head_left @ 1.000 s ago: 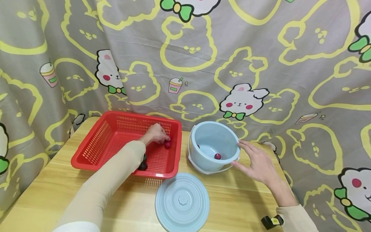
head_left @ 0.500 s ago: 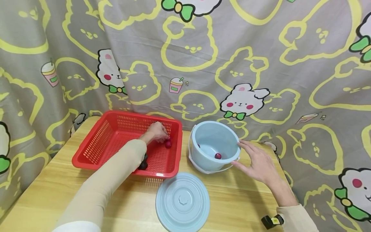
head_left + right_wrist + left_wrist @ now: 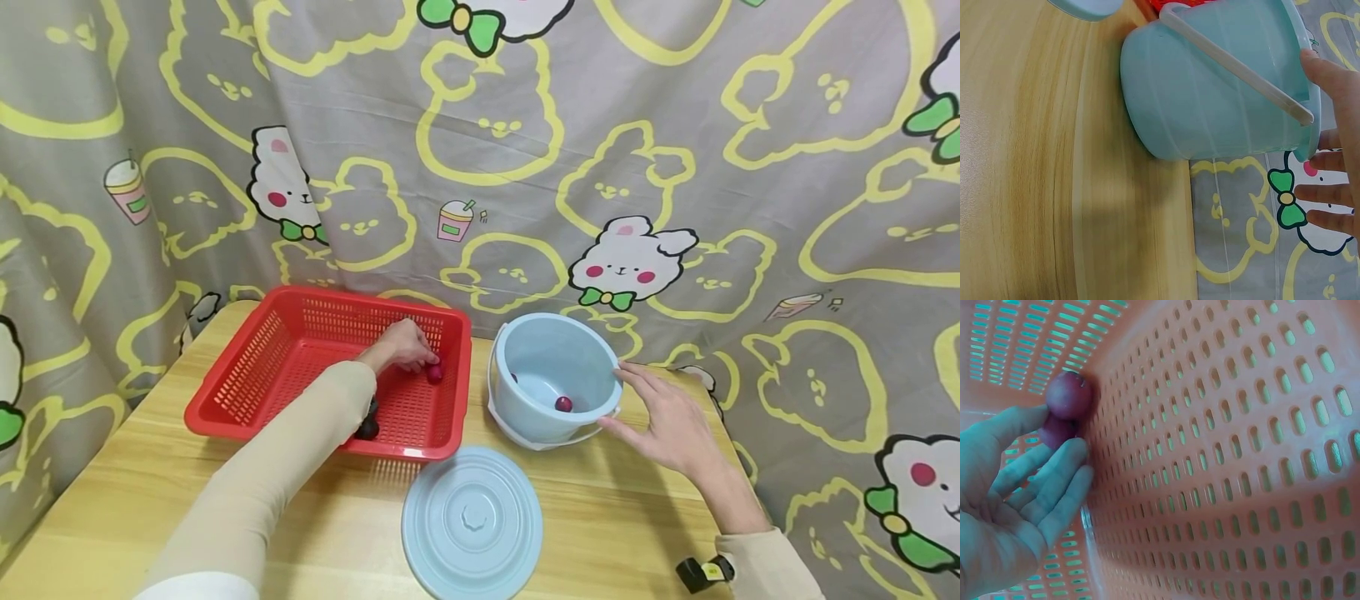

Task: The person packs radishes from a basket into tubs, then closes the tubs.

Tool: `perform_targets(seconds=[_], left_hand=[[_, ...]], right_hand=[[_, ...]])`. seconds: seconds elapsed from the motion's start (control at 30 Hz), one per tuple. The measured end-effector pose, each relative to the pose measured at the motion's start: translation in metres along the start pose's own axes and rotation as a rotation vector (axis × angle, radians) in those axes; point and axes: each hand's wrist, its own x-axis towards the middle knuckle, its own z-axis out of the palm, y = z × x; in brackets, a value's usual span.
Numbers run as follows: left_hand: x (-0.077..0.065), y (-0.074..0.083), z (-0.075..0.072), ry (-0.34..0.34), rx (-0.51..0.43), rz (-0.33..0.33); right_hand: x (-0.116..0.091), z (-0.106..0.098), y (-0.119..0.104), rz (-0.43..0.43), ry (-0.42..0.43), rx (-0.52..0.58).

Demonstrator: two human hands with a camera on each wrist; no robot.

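My left hand [image 3: 406, 344] is down inside the red slotted basket [image 3: 322, 446], at its right end. In the left wrist view two dark red round fruits like plums lie against the basket wall: an upper plum [image 3: 1069, 395] and, partly hidden, a lower plum [image 3: 1058, 432]. Thumb and fingertips of the left hand [image 3: 1029, 487] pinch the lower plum. At the right, my right hand [image 3: 671, 421] touches the rim of a light blue bucket [image 3: 525, 412], its fingers fairly straight and spread. A plum [image 3: 563, 404] lies on the bucket's floor, with part of another showing at the left.
A round light blue lid [image 3: 472, 521] lies flat on the wooden table [image 3: 337, 533], in front of basket and bucket. The bucket's white handle [image 3: 1235, 65] hangs down its side. A patterned grey curtain [image 3: 495, 225] hangs close behind.
Little differs. My left hand and the plum by its fingertips shift very slightly in the basket. My right hand stays at the bucket's rim.
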Motion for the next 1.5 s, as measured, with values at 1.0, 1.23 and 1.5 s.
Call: perform_targets(seconds=[1.0,1.23,1.5], left_hand=[[-0.027,0.042,-0.029,0.039,-0.163,0.152],[-0.034,0.067,-0.026,0.027,-0.218,0.172],[-0.046,0.101,-0.022,0.005,-0.234,0.218]], right_hand=[[0.000,-0.003,-0.003,0.010,-0.009,-0.007],[-0.001,-0.002,-0.002,0.016,-0.018,0.001],[0.000,-0.001,-0.002,0.008,-0.015,-0.002]])
